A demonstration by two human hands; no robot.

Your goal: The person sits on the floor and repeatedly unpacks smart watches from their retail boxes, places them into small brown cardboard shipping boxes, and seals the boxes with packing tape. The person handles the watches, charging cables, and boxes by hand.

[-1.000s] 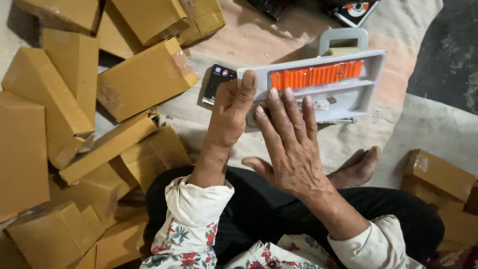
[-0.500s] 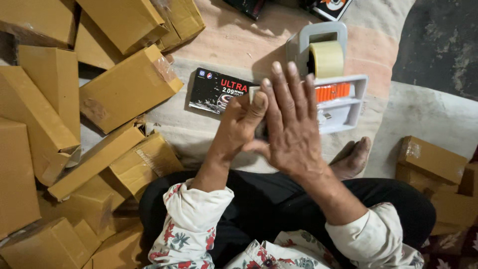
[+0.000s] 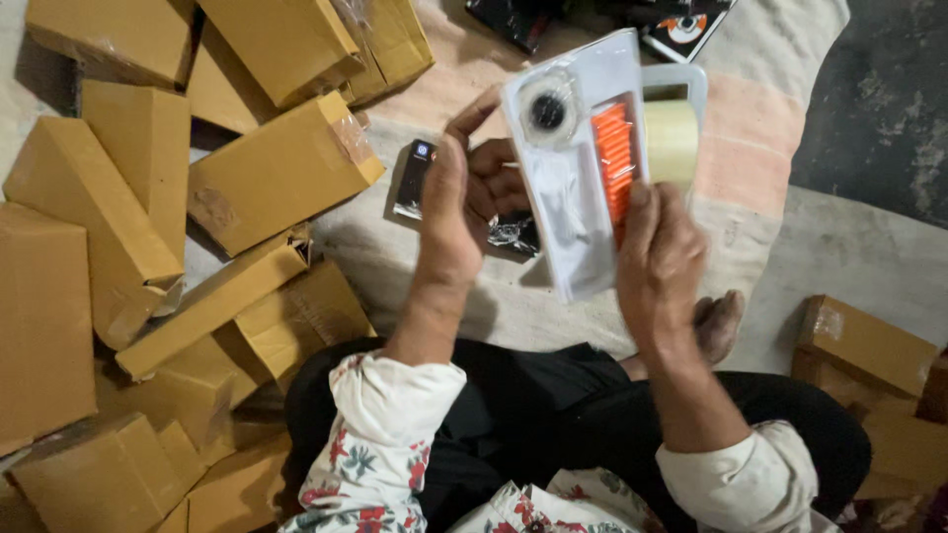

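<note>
Cardboard boxes (image 3: 276, 173) left of the raised tray (image 3: 583, 168), small packet (image 3: 415, 178) on the cloth (image 3: 760, 168) beneath.

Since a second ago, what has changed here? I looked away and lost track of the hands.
Both hands lay flat on the white tray then, as it rested on the cloth. Now the left hand and right hand grip the white tray and have lifted it, turned on end, uncovering the black packet. The tape roll now sits behind the tray. The brown boxes and cloth stayed put.
</note>
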